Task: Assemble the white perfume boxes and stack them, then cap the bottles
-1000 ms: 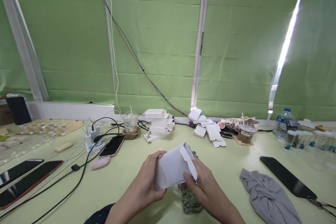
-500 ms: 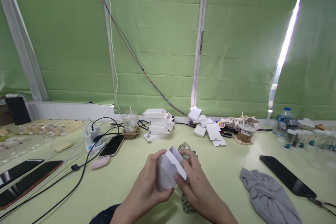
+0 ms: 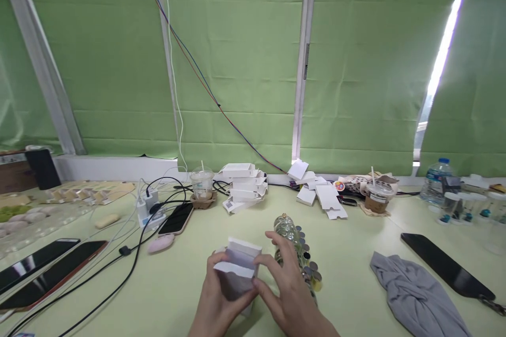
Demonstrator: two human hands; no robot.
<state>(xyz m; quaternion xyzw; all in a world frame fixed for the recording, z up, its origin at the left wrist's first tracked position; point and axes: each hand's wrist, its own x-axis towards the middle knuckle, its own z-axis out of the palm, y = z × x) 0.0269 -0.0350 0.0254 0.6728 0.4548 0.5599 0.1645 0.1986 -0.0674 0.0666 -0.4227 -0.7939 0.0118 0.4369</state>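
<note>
A small white cardboard box [image 3: 237, 284] is up off the table near the front, its end open and flaps standing out. My left hand [image 3: 211, 295] wraps round its left side, fingers behind and thumb in front. With thumb and index finger, my right hand [image 3: 290, 295] pinches the right edge of the box by a flap; its other fingers are raised. Just beyond that hand lies a clear, ribbed glass-like object [image 3: 288, 229] with a gold tip, partly hidden. Coin-like discs [image 3: 312, 271] lie along its right side.
White boxes [image 3: 243, 181] are stacked at the back, with more loose ones [image 3: 326, 197] to their right. Cables [image 3: 134, 253], phones [image 3: 177, 218] and a plastic cup [image 3: 202, 184] occupy the left. A grey cloth [image 3: 415, 289], black pouch [image 3: 446, 266] and water bottle [image 3: 437, 181] are right.
The box has moved slightly left and down and tipped so its opening faces me more. My right hand has shifted from inside the opening to its edge, uncovering the ribbed object and discs.
</note>
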